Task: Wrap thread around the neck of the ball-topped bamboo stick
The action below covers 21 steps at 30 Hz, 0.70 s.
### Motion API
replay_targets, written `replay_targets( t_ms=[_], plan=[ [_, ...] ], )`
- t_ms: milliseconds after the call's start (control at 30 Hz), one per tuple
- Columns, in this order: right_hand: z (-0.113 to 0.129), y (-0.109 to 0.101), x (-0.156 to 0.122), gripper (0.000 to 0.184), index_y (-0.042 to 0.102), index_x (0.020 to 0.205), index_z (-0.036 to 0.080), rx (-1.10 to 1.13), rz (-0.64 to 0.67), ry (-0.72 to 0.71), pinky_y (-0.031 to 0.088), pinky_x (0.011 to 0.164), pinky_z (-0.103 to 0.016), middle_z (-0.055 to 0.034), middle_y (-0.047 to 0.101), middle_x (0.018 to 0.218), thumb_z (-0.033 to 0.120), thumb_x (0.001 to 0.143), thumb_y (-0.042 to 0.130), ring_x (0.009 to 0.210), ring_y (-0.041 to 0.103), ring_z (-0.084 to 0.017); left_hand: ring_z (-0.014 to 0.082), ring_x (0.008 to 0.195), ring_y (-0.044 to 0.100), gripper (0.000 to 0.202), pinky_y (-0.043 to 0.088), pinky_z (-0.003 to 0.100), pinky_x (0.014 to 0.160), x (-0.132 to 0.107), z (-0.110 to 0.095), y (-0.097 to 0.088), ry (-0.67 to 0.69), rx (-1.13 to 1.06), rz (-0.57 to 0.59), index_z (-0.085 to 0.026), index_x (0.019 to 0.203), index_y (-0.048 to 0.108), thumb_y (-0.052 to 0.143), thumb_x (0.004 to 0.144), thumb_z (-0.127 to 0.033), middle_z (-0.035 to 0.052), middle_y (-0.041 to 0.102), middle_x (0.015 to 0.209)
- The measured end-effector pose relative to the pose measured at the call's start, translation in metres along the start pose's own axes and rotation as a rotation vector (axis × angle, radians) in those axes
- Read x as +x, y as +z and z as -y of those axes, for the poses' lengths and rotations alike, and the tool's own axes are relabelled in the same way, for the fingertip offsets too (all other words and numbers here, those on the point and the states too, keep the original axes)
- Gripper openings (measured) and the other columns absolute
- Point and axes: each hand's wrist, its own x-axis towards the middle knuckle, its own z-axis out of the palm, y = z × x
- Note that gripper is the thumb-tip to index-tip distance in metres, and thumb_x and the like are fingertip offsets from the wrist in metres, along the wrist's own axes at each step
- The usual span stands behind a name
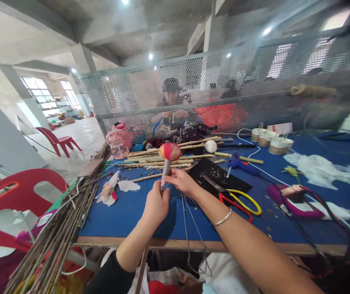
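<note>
Above the near side of the table I hold a stick upright. Its top is a rounded head (170,151) wrapped in red, yellow and tan, with a grey-wrapped neck (165,169) below. My left hand (156,207) is closed around the stick under the neck, and the bare wooden lower end (142,267) runs down past the table edge. My right hand (183,182) has its fingers closed at the lower neck from the right side. Thin grey cord (187,228) hangs below my right hand in loops; where it begins is hidden.
Red-and-yellow-handled scissors (239,203) lie on a black sheet (220,175), near a blue glue gun (244,165). Bamboo sticks (169,160) and a white ball (210,146) lie behind. Long twigs (61,237) line the left edge. Beyond a perforated screen (132,94) are people.
</note>
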Motion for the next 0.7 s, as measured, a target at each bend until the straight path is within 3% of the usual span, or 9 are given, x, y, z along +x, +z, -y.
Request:
replay_targets(
  t_ms=[33, 133, 233, 367, 433, 567, 700],
  plan=[
    [0.000, 0.001, -0.001, 0.034, 0.059, 0.077, 0.013, 0.015, 0.026, 0.012, 0.021, 0.039, -0.021, 0.0044, 0.054, 0.055, 0.041, 0.065, 0.074, 0.040, 0.032, -0.004, 0.0125, 0.054, 0.046, 0.019, 0.034, 0.023, 0.054, 0.001, 0.001, -0.005, -0.035, -0.082, 0.039, -0.018, 0.091, 0.055, 0.053, 0.084, -0.035, -0.0027, 0.047, 0.061],
    [0.000, 0.004, -0.004, 0.036, 0.059, 0.083, 0.014, 0.101, 0.141, 0.059, 0.012, 0.036, -0.021, 0.0090, 0.045, 0.049, 0.042, 0.066, 0.074, 0.035, 0.020, -0.002, 0.0063, 0.040, 0.027, 0.031, 0.020, 0.018, 0.040, 0.001, 0.002, -0.023, -0.239, -0.379, 0.268, -0.021, 0.078, 0.046, 0.050, 0.084, -0.051, -0.0079, 0.034, 0.054],
    [0.003, 0.007, -0.008, 0.035, 0.060, 0.089, 0.015, 0.156, 0.249, 0.076, 0.010, 0.036, -0.021, 0.0054, 0.055, 0.057, 0.041, 0.070, 0.072, 0.036, 0.021, -0.002, 0.0038, 0.037, 0.016, 0.035, 0.011, 0.015, 0.034, -0.001, 0.003, -0.040, -0.445, -0.659, 0.468, -0.022, 0.080, 0.041, 0.054, 0.080, -0.055, -0.0100, 0.029, 0.054],
    [0.008, 0.012, -0.011, 0.029, 0.060, 0.082, 0.014, 0.132, 0.248, 0.058, 0.012, 0.036, -0.022, -0.0002, 0.063, 0.063, 0.040, 0.074, 0.068, 0.036, 0.026, -0.003, 0.0027, 0.038, 0.008, 0.036, 0.007, 0.013, 0.033, 0.003, 0.009, -0.047, -0.556, -0.891, 0.669, -0.022, 0.082, 0.043, 0.059, 0.077, -0.053, -0.0113, 0.021, 0.054],
    [0.009, 0.015, -0.011, 0.029, 0.059, 0.077, 0.014, 0.138, 0.181, 0.048, 0.019, 0.039, -0.021, 0.0009, 0.060, 0.059, 0.040, 0.071, 0.070, 0.040, 0.034, -0.005, 0.0023, 0.037, 0.013, 0.036, 0.011, 0.012, 0.033, 0.006, 0.011, -0.043, -0.549, -0.860, 0.654, -0.021, 0.084, 0.045, 0.059, 0.077, -0.053, -0.0110, 0.024, 0.054],
    [0.006, 0.020, -0.009, 0.029, 0.058, 0.076, 0.015, 0.126, 0.089, 0.071, 0.030, 0.046, -0.022, 0.0048, 0.049, 0.052, 0.039, 0.067, 0.072, 0.049, 0.043, -0.009, 0.0037, 0.041, 0.036, 0.036, 0.026, 0.014, 0.036, 0.006, 0.009, -0.031, -0.359, -0.552, 0.347, -0.019, 0.084, 0.047, 0.060, 0.077, -0.052, -0.0067, 0.044, 0.060],
    [-0.001, 0.019, -0.007, 0.028, 0.059, 0.079, 0.016, -0.012, -0.020, 0.050, 0.031, 0.048, -0.023, 0.0035, 0.053, 0.057, 0.041, 0.070, 0.070, 0.049, 0.041, -0.009, 0.0019, 0.038, 0.027, 0.035, 0.017, 0.014, 0.034, 0.008, 0.003, -0.028, -0.385, -0.558, 0.296, -0.020, 0.082, 0.045, 0.062, 0.075, -0.050, -0.0082, 0.043, 0.058]
  ],
)
